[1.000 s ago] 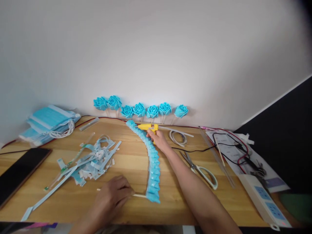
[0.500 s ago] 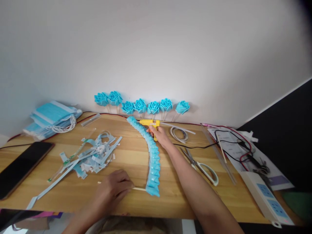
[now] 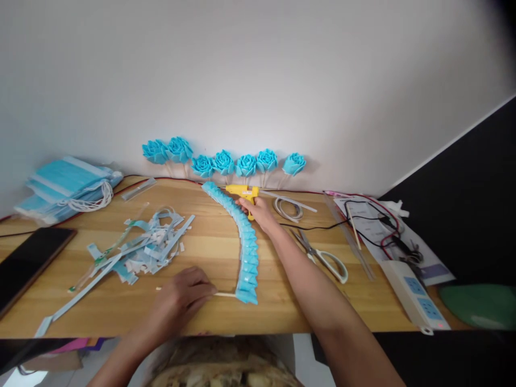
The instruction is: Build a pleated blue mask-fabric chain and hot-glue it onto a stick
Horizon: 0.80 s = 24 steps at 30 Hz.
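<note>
My left hand [image 3: 181,298] rests near the table's front edge, fingers pinched on a thin wooden stick [image 3: 224,294] whose tip meets the near end of a long curved strip of folded blue petals [image 3: 246,251]. My right hand [image 3: 258,210] reaches to the back of the table and is wrapped round the handle of a yellow glue gun [image 3: 241,191], which lies beside the strip's far end. A row of several blue fabric roses [image 3: 223,161] leans against the wall just behind the gun.
A pile of cut mask scraps [image 3: 139,250] lies left of the strip, a stack of blue face masks [image 3: 66,185] at back left, a dark phone [image 3: 28,263] at far left. Scissors [image 3: 322,257], a cord coil [image 3: 288,208], papers and a power strip [image 3: 413,295] sit right.
The view has shifted a little, showing more of the table's front edge. Both hands keep their holds; the right hand stays on the glue gun at the back.
</note>
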Each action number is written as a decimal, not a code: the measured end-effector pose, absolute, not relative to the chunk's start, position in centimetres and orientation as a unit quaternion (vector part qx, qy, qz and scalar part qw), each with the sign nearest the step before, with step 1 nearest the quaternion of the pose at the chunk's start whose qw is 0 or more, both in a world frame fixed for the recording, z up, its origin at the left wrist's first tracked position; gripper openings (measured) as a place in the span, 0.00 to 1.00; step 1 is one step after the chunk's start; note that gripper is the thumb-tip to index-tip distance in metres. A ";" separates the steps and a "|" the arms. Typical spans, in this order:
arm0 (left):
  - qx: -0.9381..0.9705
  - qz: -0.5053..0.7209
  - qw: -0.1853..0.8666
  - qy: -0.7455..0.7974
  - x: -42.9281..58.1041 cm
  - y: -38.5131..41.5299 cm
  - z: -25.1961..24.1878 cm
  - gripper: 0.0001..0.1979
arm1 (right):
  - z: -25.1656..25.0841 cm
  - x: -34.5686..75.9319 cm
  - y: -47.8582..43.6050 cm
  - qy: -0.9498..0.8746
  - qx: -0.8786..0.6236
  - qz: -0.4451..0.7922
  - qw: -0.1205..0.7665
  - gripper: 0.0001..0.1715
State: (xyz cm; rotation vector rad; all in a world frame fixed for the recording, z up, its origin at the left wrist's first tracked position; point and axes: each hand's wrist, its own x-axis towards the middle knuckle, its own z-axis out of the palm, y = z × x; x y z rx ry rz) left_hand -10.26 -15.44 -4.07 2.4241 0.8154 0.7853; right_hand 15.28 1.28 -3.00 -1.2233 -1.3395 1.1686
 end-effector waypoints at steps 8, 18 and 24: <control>0.886 0.295 0.220 0.283 -10.6 -15.2 -4.6 0.08 | 0.8 17.2 1.1 -0.543 -0.469 0.476 0.509 0.25; 0.884 0.297 0.217 0.290 -10.4 -15.3 -4.1 0.09 | 0.1 22.9 -3.0 -0.634 -0.546 0.395 0.380 0.20; 0.881 0.288 0.210 0.311 -10.5 -15.5 -3.9 0.09 | -1.7 23.1 -3.9 -0.642 -0.541 0.353 0.413 0.22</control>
